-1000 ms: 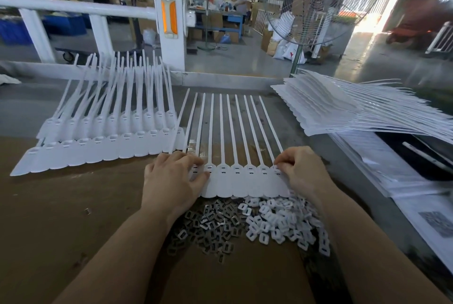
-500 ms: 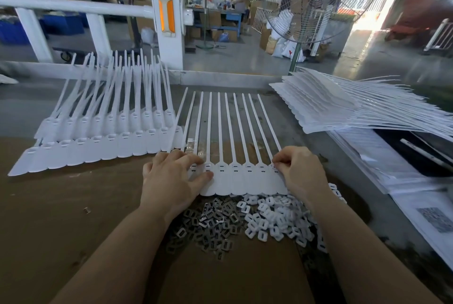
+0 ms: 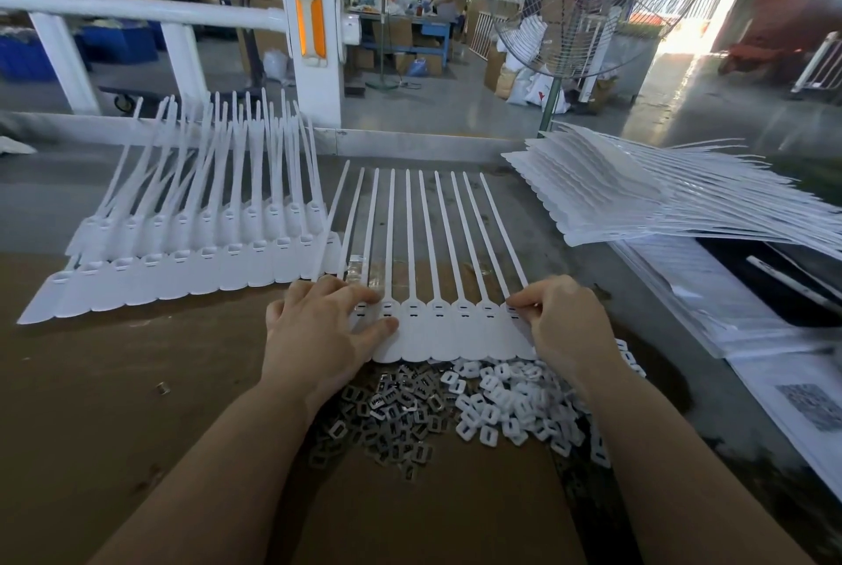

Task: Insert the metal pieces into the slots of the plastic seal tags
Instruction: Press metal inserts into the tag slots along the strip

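Fingers (image 3: 364, 298) of the left hand (image 3: 319, 336) spread flat, pressing down on the left end of the row of seal tags (image 3: 449, 332); thumb lies along the tag flags. Fingers (image 3: 524, 302) of the right hand (image 3: 565, 327) curled, tips pinched together at the head of the rightmost tag in the row (whether a metal piece sits between them cannot be told).

Row lies flat on the brown desk (image 3: 136, 382), flags toward the person, straps fanning away. Each head shows a small dark slot.

Just below the flags, touching them: a heap of grey metal pieces (image 3: 387, 418) on the left, and white plastic clips (image 3: 501, 400) beside it on the right, partly under the right wrist. One stray metal piece (image 3: 161, 387) lies alone, well left of the heap.

Left of the row: overlapping rows of tags (image 3: 182, 263). Far right: a thick stack of tag sheets (image 3: 638, 200). Beyond the desk: white railing post (image 3: 314, 40), standing fan (image 3: 587, 4).
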A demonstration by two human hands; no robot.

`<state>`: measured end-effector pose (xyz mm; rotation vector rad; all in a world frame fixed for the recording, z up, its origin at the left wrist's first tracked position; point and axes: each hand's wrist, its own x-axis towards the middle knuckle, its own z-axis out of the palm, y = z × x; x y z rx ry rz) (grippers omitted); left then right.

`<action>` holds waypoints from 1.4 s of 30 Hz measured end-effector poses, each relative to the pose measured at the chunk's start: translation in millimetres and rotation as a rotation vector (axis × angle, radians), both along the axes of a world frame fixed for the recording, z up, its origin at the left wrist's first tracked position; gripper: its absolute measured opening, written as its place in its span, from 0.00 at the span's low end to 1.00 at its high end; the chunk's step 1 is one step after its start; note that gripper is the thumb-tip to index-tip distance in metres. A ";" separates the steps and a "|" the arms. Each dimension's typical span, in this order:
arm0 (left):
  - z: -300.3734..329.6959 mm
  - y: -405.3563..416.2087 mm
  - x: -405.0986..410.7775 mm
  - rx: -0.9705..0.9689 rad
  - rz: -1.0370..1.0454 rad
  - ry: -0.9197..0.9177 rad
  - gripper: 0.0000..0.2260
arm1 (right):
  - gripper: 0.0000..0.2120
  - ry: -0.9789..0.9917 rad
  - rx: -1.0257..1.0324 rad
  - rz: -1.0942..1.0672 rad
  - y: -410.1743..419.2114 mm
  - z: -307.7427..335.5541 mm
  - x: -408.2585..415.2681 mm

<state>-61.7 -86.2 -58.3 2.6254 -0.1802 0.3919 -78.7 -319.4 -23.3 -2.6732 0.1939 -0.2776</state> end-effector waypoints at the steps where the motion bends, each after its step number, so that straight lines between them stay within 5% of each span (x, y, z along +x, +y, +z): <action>1: 0.2 -0.2 0.0 0.001 0.002 0.003 0.20 | 0.13 0.014 -0.019 -0.001 -0.3 -0.2 0.1; 14: 2.4 -0.4 0.6 0.003 0.020 0.041 0.20 | 0.17 0.072 -0.130 -0.006 -0.6 4.6 -3.1; 21: 2.9 -0.9 -0.3 -0.005 0.019 0.035 0.19 | 0.09 0.059 -0.100 0.043 1.9 17.6 -18.0; 30: 2.4 -0.8 -0.5 -0.010 0.017 0.027 0.19 | 0.05 0.108 -0.013 0.436 27.6 22.6 -37.1; 42: 1.8 -0.7 -0.6 -0.028 0.016 0.024 0.19 | 0.08 0.054 0.016 0.457 27.6 15.2 -38.4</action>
